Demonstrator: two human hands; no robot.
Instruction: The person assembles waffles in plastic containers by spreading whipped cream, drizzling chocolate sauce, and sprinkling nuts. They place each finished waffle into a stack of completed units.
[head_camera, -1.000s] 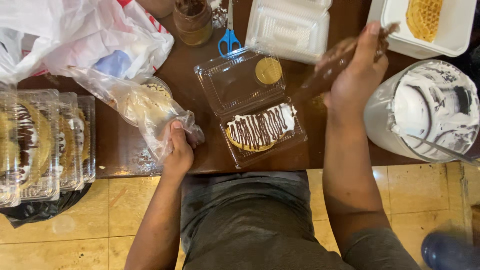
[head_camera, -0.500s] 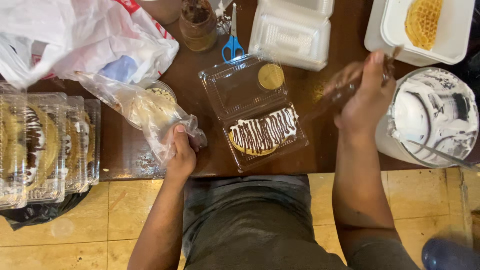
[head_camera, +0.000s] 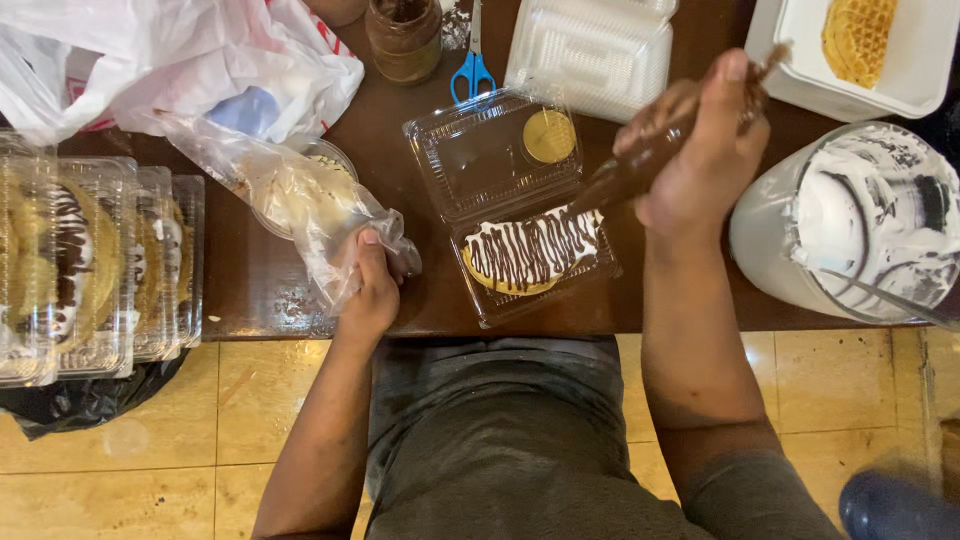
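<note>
My right hand (head_camera: 705, 150) grips a brown chocolate piping bag (head_camera: 640, 165), its tip just above the right end of a round waffle (head_camera: 525, 255) topped with white cream and dark chocolate stripes. The waffle lies in an open clear clamshell box (head_camera: 500, 160) at the table's front edge. My left hand (head_camera: 368, 290) holds the end of a clear plastic bag of white cream (head_camera: 290, 200), which rests on the dark wooden table (head_camera: 260, 280).
Several closed clear boxes with finished waffles (head_camera: 90, 260) stand at the left. A big tub of white cream with a spoon (head_camera: 870, 230) is at the right. Blue scissors (head_camera: 472, 65), a brown jar (head_camera: 403, 35), a white foam box (head_camera: 595, 50) and a tray with a plain waffle (head_camera: 860, 40) lie behind.
My right hand has brought the chocolate piping bag down and left, from beside the box to the waffle's right end. My left hand stays on the cream bag.
</note>
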